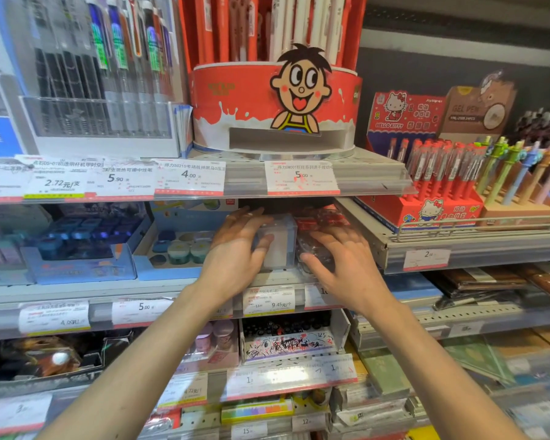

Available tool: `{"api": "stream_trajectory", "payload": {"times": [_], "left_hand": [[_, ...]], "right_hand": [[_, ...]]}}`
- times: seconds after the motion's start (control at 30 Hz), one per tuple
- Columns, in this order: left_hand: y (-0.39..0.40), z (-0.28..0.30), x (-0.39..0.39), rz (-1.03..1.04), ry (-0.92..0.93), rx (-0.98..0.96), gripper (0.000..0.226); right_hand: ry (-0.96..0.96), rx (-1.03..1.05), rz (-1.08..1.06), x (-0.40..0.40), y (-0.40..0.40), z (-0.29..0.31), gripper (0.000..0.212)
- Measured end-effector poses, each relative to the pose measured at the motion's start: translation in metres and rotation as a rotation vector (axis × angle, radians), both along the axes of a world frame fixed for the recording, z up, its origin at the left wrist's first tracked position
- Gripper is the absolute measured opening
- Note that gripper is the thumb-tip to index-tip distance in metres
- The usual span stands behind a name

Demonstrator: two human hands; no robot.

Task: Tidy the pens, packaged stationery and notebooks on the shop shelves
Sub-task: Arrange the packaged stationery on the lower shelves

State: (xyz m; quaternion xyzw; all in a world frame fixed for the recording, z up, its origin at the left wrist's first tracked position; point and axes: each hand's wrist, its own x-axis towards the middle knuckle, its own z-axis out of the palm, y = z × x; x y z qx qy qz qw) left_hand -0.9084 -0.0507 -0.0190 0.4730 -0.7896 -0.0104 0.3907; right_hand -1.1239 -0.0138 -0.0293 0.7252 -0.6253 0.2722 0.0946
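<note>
On the middle shelf stands a clear plastic box with a white insert. My left hand grips its left side, fingers over the top and thumb on the front. Right beside it lies a clear blister pack with red items inside. My right hand rests on that pack with fingers spread and slightly bent; both hands are close together under the upper shelf.
Above is a round red cartoon pen display and a rack of pens. A Hello Kitty pen stand sits on the right. Blue boxes of small pots stand left of my hands. Notebooks lie at lower right.
</note>
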Motion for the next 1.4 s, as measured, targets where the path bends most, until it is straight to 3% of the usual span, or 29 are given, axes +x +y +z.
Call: {"api": "stream_trajectory", "payload": {"times": [0.4,0.63,0.73,1.0,1.4], "left_hand": [[0.060,-0.021,0.016,0.057,0.184,-0.061,0.038],[0.124,-0.072,0.022,0.137,0.293,-0.014,0.037],[0.142,-0.104,0.036,0.210,0.304,0.112,0.038],[0.175,-0.149,0.103,0.355,0.356,0.392,0.037],[0.159,-0.139,0.260,0.226,0.298,0.490,0.020]], "right_hand": [[-0.351,-0.182,0.222,0.007,0.051,-0.021,0.050],[-0.494,-0.105,0.359,0.036,0.083,-0.073,0.045],[-0.519,-0.025,0.375,0.048,0.093,-0.108,0.046],[-0.534,0.379,0.251,0.087,0.107,-0.165,0.051],[-0.452,0.296,0.078,0.216,0.122,-0.142,0.036]]}}
